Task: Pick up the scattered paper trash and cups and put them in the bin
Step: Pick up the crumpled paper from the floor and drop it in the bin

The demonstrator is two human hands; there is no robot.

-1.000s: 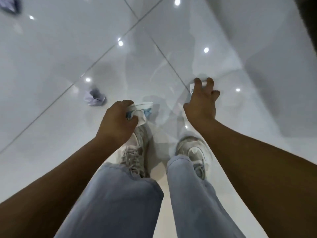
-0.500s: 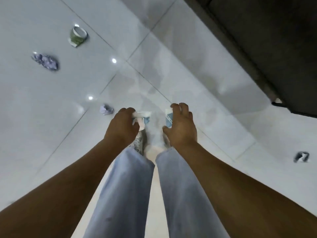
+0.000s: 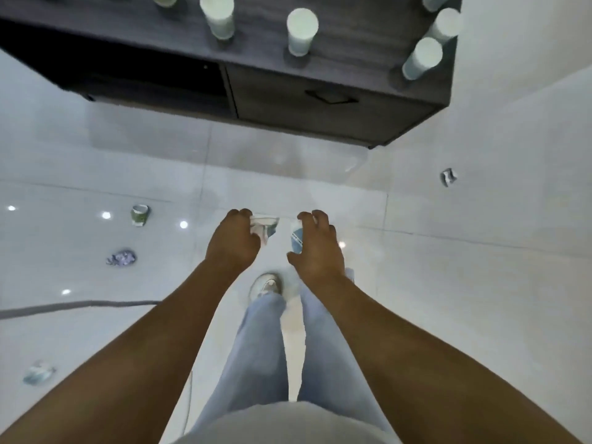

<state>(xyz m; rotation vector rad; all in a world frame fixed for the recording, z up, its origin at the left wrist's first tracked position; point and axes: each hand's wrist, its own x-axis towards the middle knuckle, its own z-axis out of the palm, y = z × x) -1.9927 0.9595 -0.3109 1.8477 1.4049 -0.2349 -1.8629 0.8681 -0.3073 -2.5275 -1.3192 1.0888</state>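
My left hand (image 3: 232, 241) grips a crushed white-and-blue paper cup (image 3: 266, 227) in front of me. My right hand (image 3: 315, 248) holds a second white-and-blue paper cup (image 3: 296, 240), fingers curled round it. On the white tiled floor to the left lie a green paper cup (image 3: 139, 215) on its side, a crumpled purple paper ball (image 3: 121, 257) and a crumpled bluish scrap (image 3: 38, 374). Another crumpled scrap (image 3: 448, 177) lies on the floor at the right. No bin is in view.
A dark grey cabinet (image 3: 320, 104) stands ahead, with several upright paper cups (image 3: 301, 32) on its top. A grey cable (image 3: 73, 306) runs across the floor at the left. My legs and one shoe (image 3: 266, 285) are below my hands.
I have straightened up and turned; the view swung from the bare floor to the cabinet. Both hands rose, each still holding its cup, after the right hand picked its cup off the floor.
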